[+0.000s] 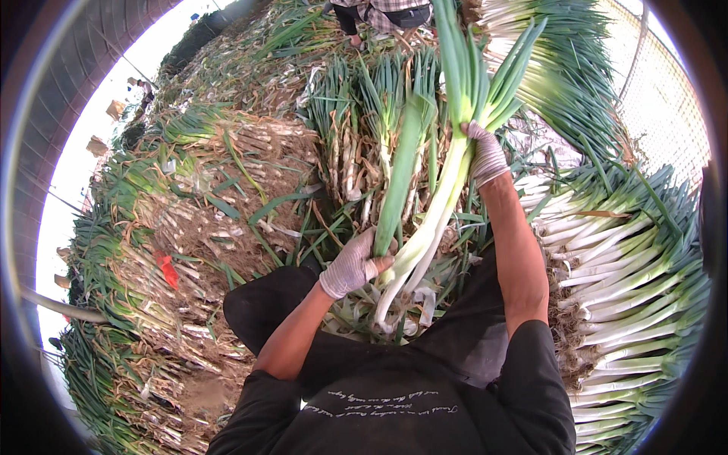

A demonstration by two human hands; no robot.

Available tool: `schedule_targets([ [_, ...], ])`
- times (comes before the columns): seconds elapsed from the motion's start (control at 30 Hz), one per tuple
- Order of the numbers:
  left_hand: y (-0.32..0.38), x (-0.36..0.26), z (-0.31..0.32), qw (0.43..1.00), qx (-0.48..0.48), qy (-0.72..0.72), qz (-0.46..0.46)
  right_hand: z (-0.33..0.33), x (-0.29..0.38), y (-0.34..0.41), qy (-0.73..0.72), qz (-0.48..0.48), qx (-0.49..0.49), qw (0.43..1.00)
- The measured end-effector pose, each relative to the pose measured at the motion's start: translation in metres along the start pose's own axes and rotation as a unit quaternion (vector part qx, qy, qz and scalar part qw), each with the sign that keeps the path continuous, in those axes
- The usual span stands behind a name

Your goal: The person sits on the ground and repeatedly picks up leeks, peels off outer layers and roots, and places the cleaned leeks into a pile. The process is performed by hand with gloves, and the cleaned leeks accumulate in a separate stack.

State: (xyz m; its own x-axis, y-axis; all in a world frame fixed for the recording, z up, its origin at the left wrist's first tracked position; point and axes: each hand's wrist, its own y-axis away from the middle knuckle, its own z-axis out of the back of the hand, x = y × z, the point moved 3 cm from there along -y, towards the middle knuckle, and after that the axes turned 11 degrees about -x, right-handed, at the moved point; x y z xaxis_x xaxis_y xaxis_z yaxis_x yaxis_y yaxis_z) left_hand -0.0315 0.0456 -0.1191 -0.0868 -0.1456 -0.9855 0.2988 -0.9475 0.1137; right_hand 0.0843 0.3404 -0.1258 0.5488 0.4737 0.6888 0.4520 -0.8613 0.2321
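Observation:
My right hand (487, 152), in a striped light glove, is closed around two or so leeks (424, 236) just below their green leaves. Their white stalks slant down to the left, roots above my lap. In a matching glove, my left hand (357, 263) grips the lower end of a broad green leek leaf (400, 179), beside the white stalks. The leaf's upper part points up and away from me. Peeled scraps (424, 301) lie between my legs, below the stalks. Whether my left fingers also touch the stalks is hard to tell.
Untrimmed leeks (347, 148) stand bundled in front of me. Soil-covered leeks (193, 227) spread at the left, with a red scrap (166, 269). Clean white leeks (620, 284) are stacked at the right, more (557, 74) beyond. Another person (392, 14) is at the top.

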Motion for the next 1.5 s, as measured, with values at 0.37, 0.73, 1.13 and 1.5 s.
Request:
schedule_targets([
  [0.37, 0.033, 0.126, 0.021, 0.867, 0.041, -0.497, -0.013, 0.071, 0.055, -0.041, -0.005, 0.100, -0.084, 0.991],
  [0.73, 0.087, 0.227, 0.073, 0.639, 0.254, -0.692, 0.219, 0.077, 0.094, -0.011, 0.021, 0.164, -0.162, 0.973],
  [1.13, -0.037, 0.012, -0.013, 0.864, -0.086, -0.496, -0.028, 0.075, 0.089, 0.000, 0.046, 0.165, -0.158, 0.972],
  [1.5, -0.096, -0.033, -0.087, 0.939, -0.152, -0.268, -0.155, 0.026, 0.049, 0.016, -0.062, 0.157, -0.027, 0.985],
])
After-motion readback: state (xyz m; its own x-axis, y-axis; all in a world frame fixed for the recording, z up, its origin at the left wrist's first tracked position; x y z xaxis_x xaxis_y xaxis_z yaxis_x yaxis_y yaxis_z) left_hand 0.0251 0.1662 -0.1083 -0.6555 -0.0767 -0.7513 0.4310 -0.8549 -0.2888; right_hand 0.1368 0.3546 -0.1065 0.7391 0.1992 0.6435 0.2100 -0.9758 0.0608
